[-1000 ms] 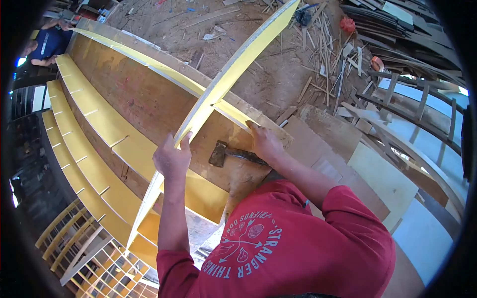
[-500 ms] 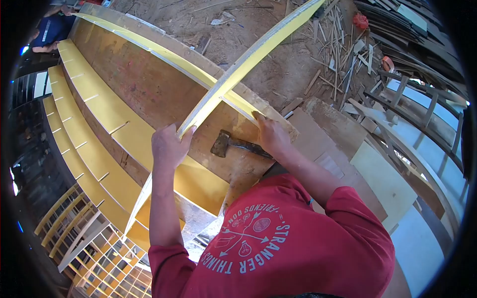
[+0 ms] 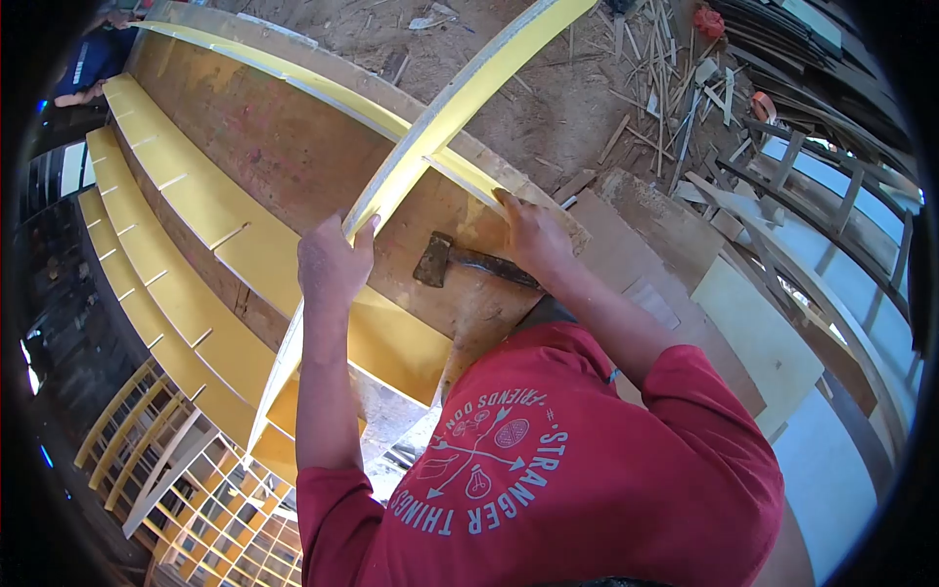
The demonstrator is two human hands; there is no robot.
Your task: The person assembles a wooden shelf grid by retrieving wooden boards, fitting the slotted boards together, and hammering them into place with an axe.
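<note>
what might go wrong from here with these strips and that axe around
The cross strip reaches past the table, so it might tip or swing if the left hand slips.
The axe lies between the hands; a knock could shift it.
Twisting the cross strip where it meets the long strip, held by the right hand, might crack either.

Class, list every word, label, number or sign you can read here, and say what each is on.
"STRANGER THINGS": on the red shirt.
"FRIENDS DON": same shirt, upside down above the arrow design; any further letters there cannot be made out.
White lettering on the dark blue shirt, upper left: too small to read.
</note>
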